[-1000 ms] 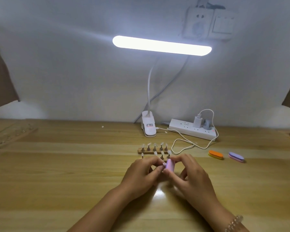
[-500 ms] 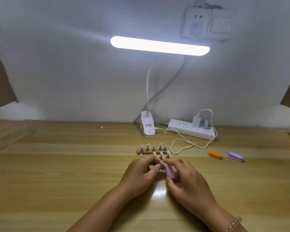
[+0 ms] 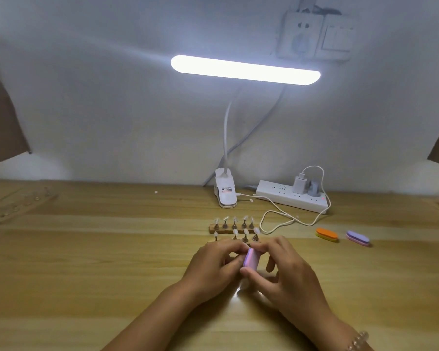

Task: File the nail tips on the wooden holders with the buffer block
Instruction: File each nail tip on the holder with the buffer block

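Head view: right hand [image 3: 290,278] pinches buffer block [image 3: 251,259]; left hand [image 3: 212,268] curled beside it, hold unclear.

Left hand [image 3: 213,262]: forearm lay from lower left; fingers curled, tips gathered at centre; content of pinch hidden.
Right hand [image 3: 292,279]: forearm lay from lower right; thumb and forefinger pinched buffer block [image 3: 250,258] by its ends; remaining fingers loosely bent.
Fingertips of both hands met.
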